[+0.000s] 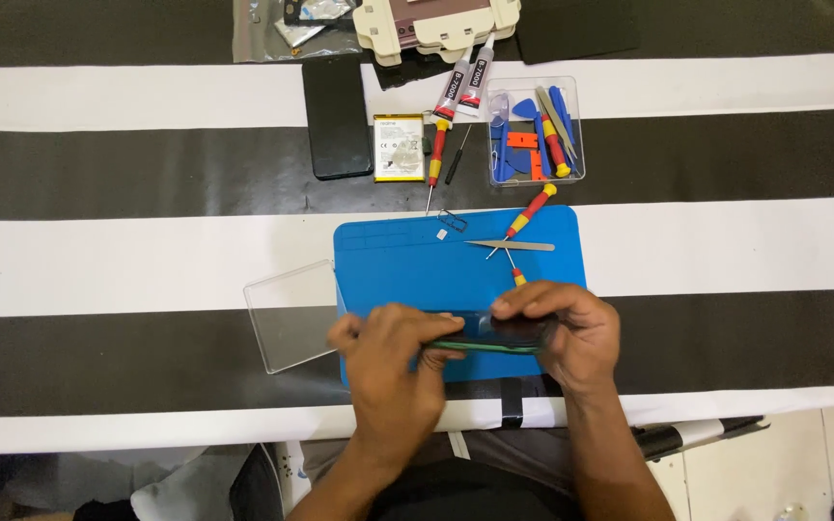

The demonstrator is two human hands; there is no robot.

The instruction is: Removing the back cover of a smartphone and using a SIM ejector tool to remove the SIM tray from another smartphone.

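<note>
Gripped edge-on between both hands is a dark phone, held low over the near part of the blue mat. The left hand is closed around the phone's left end, fingers curled over the top edge. The right hand is clamped on the right end, fingertips pressed along the upper edge. A thin green edge is seen along the phone's underside, so it's tilted pretty flat toward the camera. What exactly is being pressed can't be made out, too dark.

Going left to right on the striped table: a clear plastic lid is laid just beside the mat's left edge, slightly overlapped by it. Further back, a black panel is placed flat, with a yellow-trimmed battery touching its right side. A red-and-yellow screwdriver and a thin black tool are set just right of the battery, and two glue tubes are angled behind them. A clear box of blue and orange pry tools is parked right of that. On the mat's far edge, tweezers are laid flat, crossed by another screwdriver. A beige holder and a clear bag are seen at the back.
</note>
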